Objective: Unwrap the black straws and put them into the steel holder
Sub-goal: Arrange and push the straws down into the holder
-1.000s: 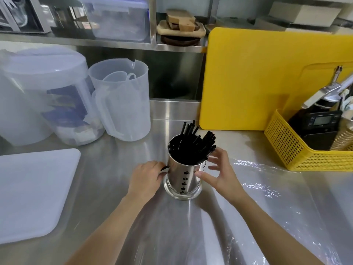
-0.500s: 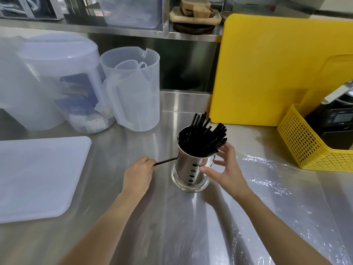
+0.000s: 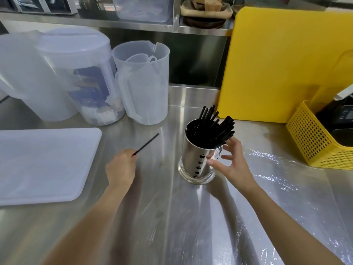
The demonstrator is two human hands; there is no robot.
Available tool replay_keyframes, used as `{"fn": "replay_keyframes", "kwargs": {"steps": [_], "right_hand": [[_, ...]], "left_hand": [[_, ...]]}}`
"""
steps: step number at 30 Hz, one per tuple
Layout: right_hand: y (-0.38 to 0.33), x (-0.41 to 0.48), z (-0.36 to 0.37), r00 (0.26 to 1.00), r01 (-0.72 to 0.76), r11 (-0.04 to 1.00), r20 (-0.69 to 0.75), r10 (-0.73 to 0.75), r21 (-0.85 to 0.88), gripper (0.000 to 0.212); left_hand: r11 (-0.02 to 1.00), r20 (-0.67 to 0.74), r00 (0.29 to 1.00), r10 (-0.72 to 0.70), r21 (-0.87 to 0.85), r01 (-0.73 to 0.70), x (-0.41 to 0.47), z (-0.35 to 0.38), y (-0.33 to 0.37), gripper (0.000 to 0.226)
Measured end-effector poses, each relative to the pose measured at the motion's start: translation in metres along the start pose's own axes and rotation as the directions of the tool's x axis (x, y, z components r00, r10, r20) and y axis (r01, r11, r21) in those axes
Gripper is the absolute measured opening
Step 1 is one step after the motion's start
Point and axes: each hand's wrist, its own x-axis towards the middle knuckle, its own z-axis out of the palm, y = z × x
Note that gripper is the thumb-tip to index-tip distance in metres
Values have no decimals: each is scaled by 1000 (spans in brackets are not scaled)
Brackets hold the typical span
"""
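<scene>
Steel kitchen surface (image 3: pixel 172 217) with a yellow cutting board (image 3: pixel 282 64) leaning at the back, clear plastic jugs (image 3: pixel 141 85) to the left, a white tray (image 3: pixel 44 165) and a yellow basket (image 3: pixel 313 138). Steel holder (image 3: pixel 200 161) stands upright mid-surface, packed with black straws (image 3: pixel 214 129) fanning out the top. Left hand (image 3: pixel 120 169) pinches a single black straw (image 3: pixel 146 144) left of the holder, apart from it; right hand (image 3: pixel 233 165) has fingers spread loosely beside the holder's right wall, not gripping; crinkled clear wrap (image 3: pixel 286 188) lies at right.
</scene>
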Motion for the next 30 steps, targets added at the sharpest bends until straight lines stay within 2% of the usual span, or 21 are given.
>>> {"fn": "replay_keyframes", "kwargs": {"steps": [3,6,7,9,10,11,14,18,22,25,30], "right_hand": [[0,-1,-2,1000,-1,1000,-8,1,-4,74],[0,-3,-6,1000,8,1000,-25,-7,7,73],[0,-3,-7,999,12,1000,-30,-12,13,73],[0,-3,-10,999,22,1000,-42,-21,15,77],[0,-3,-11,999,23,1000,-48,-23,12,79],[0,-3,-13,998,22,1000,-52,-22,10,80],[-1,-5,-17,998,19,1000,-65,-18,6,75],[-3,-11,-23,997,9,1000,-83,-8,18,78],[-3,-17,-29,995,-6,1000,-99,8,21,82],[-2,-21,-33,994,-17,1000,-108,17,1,81],[-4,-19,-32,993,-22,1000,-118,22,5,85]], "left_hand": [[990,-108,991,-81,-123,68,12,-21,9,21],[929,-184,974,-128,-368,53,27,-57,41,21],[860,-178,976,-129,-510,21,31,-70,56,17],[598,-75,990,-116,-801,10,32,-98,92,4],[490,-56,994,-93,-872,-3,31,-110,109,12],[435,-56,997,-52,-900,-28,29,-120,124,18],[375,-74,993,89,-921,-103,21,-135,160,16],[400,-58,973,222,-905,-145,16,-120,185,19],[562,83,953,291,-821,-100,10,-78,182,24],[672,97,956,278,-731,-121,3,-61,176,24],[643,121,953,279,-761,-92,5,-61,172,12]]}}
